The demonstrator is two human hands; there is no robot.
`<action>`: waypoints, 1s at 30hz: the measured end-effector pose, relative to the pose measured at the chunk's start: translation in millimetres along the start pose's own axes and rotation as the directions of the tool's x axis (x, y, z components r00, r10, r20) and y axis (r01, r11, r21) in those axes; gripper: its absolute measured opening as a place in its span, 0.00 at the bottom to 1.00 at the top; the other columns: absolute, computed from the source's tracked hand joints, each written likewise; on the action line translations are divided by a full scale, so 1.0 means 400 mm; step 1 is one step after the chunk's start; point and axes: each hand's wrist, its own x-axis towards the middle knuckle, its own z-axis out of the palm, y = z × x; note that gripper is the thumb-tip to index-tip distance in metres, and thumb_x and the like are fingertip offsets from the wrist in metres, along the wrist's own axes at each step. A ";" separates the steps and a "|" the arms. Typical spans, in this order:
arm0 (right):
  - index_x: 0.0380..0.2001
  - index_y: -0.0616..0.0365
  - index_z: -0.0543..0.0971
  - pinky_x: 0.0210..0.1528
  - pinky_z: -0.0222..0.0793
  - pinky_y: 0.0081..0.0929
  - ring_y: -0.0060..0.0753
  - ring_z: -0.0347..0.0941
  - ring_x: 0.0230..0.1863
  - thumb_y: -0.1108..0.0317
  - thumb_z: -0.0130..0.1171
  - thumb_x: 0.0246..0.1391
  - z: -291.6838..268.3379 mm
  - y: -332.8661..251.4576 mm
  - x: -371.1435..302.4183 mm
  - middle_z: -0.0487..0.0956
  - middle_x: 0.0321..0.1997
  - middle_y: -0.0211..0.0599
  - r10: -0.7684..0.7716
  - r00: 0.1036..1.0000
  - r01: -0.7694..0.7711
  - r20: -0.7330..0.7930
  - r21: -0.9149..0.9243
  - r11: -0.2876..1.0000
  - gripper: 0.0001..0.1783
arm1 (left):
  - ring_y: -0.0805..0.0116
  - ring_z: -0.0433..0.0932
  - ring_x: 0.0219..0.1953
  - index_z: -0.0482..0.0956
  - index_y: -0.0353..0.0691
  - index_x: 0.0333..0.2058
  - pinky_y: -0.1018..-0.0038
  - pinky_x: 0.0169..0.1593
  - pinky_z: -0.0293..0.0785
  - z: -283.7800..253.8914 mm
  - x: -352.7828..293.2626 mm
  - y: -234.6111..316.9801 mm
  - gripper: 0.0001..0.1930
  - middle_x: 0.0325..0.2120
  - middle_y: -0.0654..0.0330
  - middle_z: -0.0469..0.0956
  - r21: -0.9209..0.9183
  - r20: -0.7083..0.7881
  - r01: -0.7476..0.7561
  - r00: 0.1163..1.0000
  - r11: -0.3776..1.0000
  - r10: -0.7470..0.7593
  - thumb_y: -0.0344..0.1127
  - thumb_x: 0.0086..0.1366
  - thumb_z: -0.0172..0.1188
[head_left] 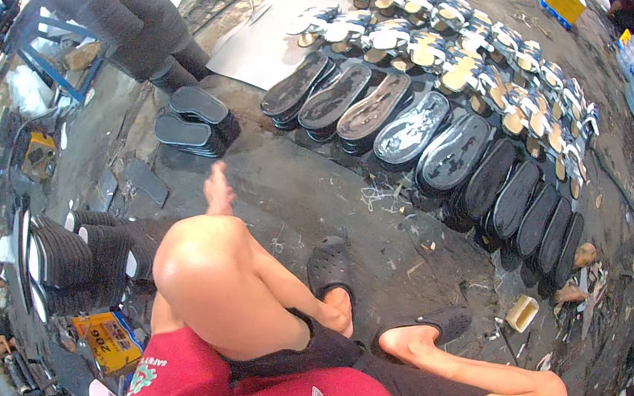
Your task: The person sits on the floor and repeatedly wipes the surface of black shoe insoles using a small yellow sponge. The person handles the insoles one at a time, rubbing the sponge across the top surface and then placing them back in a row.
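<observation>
Hands: L hand empty, past knee; blk sole stacks nr ahead

Two short stacks of black shoe soles, side by side and touching, set on the grey concrete floor. Flat, elongated ovals with slightly raised rims, matte and dusty on top. Long axes slanting from upper left to lower right. Left stack a little lower in the view than the right. Nearby, apart from both, a single thin dark sole, lying flat, slanted much the same way.
</observation>
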 end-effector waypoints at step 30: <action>0.80 0.38 0.62 0.59 0.76 0.39 0.38 0.72 0.68 0.49 0.59 0.74 -0.145 0.201 -0.225 0.72 0.72 0.43 0.222 0.924 -0.205 -0.310 0.085 0.975 0.37 | 0.57 0.80 0.54 0.84 0.48 0.49 0.56 0.62 0.69 0.013 0.212 0.461 0.33 0.49 0.59 0.84 0.070 0.212 -0.044 0.977 0.997 0.029 0.62 0.48 0.74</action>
